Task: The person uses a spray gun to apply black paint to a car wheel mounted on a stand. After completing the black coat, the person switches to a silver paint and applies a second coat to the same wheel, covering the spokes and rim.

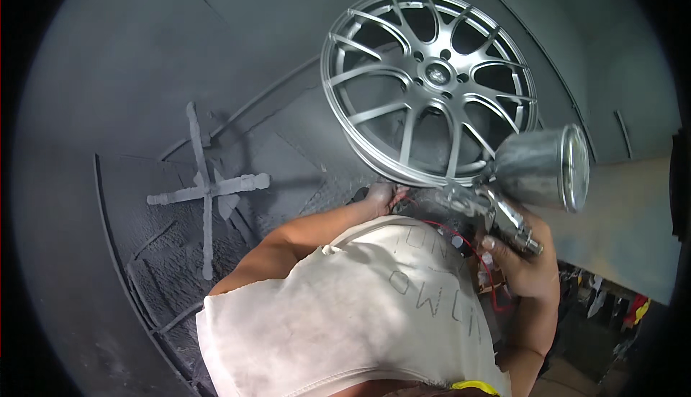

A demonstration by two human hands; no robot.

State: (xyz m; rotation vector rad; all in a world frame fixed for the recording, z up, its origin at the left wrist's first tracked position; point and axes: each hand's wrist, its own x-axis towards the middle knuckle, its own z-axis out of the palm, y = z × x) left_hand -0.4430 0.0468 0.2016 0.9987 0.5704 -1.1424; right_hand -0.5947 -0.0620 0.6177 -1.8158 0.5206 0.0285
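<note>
A silver multi-spoke wheel rim stands tilted before me, with its spoked face toward me. My right hand is closed round a metal spray gun, whose silver cup sits on the gun and overlaps the rim's lower right edge. The gun's front end lies close to the bottom of the rim. Below the rim's lower left edge is my left hand, its fingers curled. What it grips is hidden, and I cannot tell whether it touches the rim.
To the left stands a cross-shaped stand crusted with grey paint. Grey-coated walls curve around the work. A thin red hose hangs beside my right forearm. A tan panel is at right, with cluttered items beneath it.
</note>
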